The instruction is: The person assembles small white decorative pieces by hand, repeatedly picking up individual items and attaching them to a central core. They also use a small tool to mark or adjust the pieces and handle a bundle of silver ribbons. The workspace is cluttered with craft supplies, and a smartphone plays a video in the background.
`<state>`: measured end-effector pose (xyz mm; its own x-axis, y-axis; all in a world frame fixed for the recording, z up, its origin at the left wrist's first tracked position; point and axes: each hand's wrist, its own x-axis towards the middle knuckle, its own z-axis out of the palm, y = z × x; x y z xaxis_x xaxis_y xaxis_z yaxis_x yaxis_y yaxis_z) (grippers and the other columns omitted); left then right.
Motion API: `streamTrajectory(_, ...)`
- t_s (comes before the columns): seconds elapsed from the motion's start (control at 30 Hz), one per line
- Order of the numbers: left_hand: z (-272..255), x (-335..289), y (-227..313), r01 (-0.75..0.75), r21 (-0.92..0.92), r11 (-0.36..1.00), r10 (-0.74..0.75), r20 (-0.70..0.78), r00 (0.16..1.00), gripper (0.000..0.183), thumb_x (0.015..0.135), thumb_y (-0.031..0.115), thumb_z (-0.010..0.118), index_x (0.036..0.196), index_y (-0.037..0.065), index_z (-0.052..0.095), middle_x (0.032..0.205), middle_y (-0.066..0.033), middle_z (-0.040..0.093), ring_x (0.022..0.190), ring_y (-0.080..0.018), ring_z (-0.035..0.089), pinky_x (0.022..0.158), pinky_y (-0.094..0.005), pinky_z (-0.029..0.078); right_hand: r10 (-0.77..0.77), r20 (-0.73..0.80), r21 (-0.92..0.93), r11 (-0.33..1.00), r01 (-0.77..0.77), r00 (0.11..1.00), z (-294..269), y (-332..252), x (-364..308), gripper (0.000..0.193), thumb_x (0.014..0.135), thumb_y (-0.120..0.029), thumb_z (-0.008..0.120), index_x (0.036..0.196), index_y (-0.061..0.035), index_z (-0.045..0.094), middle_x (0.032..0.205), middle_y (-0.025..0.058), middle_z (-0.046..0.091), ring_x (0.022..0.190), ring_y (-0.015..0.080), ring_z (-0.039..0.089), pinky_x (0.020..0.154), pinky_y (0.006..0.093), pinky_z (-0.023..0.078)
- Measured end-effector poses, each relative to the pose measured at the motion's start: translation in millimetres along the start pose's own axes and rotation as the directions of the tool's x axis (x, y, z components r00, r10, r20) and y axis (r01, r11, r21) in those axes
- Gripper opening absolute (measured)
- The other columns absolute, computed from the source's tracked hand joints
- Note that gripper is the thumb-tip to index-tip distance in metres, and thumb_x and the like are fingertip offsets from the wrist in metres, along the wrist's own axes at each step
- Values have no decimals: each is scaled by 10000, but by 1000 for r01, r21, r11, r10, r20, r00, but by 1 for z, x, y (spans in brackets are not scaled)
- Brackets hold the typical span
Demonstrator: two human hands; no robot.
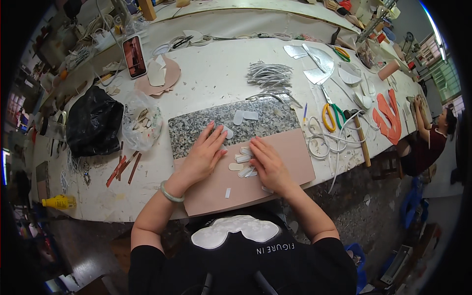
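A pinkish-tan sheet (211,199) lies over the front of a speckled granite slab (189,130). My left hand (204,150) rests flat across their shared edge, its fingers stretched out beside a rounded translucent white piece (227,132). More of these small pieces (244,116) lie farther back on the granite. On the sheet, my right hand (268,164) is open, with its fingertips touching a loose pile of small white strips (244,158); its palm hides part of them. A cream oval piece (235,167) sits at the pile's left side, and one lone strip (227,192) lies nearer me.
Silver cords (269,73) are bundled behind the slab. To the right are scissors (328,117), a hammer (363,140), a white cable (319,147) and red-orange scraps (391,118). A black bag (93,123) and a phone (134,56) stand left. Another person (430,140) sits far right.
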<state>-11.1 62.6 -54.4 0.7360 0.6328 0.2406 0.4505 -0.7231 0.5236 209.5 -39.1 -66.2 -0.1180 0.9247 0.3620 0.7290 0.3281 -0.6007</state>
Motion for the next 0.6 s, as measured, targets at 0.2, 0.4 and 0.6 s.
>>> streamTrajectory(0.2,-3,4,-7,-73,188,979,42,163,986,452,962,223,489,1372,43,428,1456,-146,377,1394,-303,271,1107,-460,261,-122,201,62,992,112,972,21,-16,3,455,888,-69,572,1310,51,455,1395,205,427,1328,351,372,1086,424,324)
streamTrajectory(0.4,-23,-22,-13,40,149,988,-67,183,981,438,970,205,480,1373,39,434,1473,-140,358,1390,-295,286,1125,-454,224,-17,60,10,1000,17,998,4,23,68,398,917,-82,533,1303,0,480,1417,201,405,1360,331,328,1104,409,304)
streamTrajectory(0.6,-22,-41,-9,177,-88,980,-170,74,983,456,930,142,545,1355,9,443,1471,-187,340,1364,-315,332,1104,-422,277,-133,172,-35,989,141,976,51,36,78,404,914,-168,551,1292,-35,502,1428,184,394,1372,354,296,1121,474,241)
